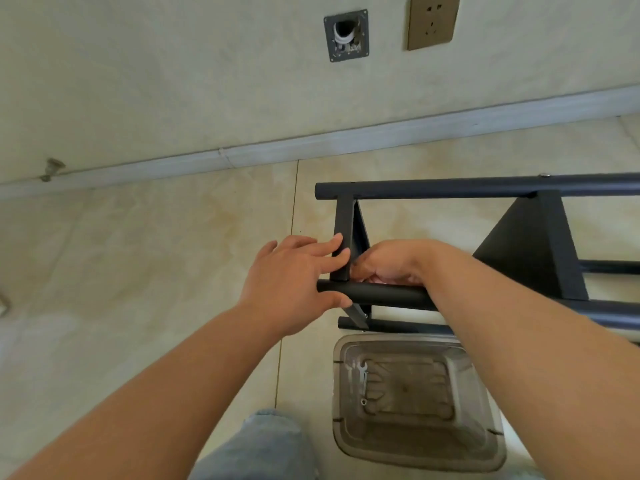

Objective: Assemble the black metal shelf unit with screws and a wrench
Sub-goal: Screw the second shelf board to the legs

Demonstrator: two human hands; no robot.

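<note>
The black metal shelf unit (450, 188) lies on its side on the tiled floor, round poles running left to right with triangular shelf plates (526, 244) between them. My left hand (294, 282) grips the near pole's end, thumb under it and fingers spread against the end shelf plate (346, 216). My right hand (388, 263) is curled just right of that plate, fingertips pinched at the joint above the near pole (388, 297). What the fingertips hold is hidden. A small silver wrench (362, 367) lies in the clear plastic box (485, 427) below.
The wall's baseboard (311, 143) runs behind the shelf. A wall outlet (433, 22) and a pipe opening (346, 36) sit higher up. A door stop (52, 168) juts out at the left. My knee in light jeans (263, 445) is beside the box.
</note>
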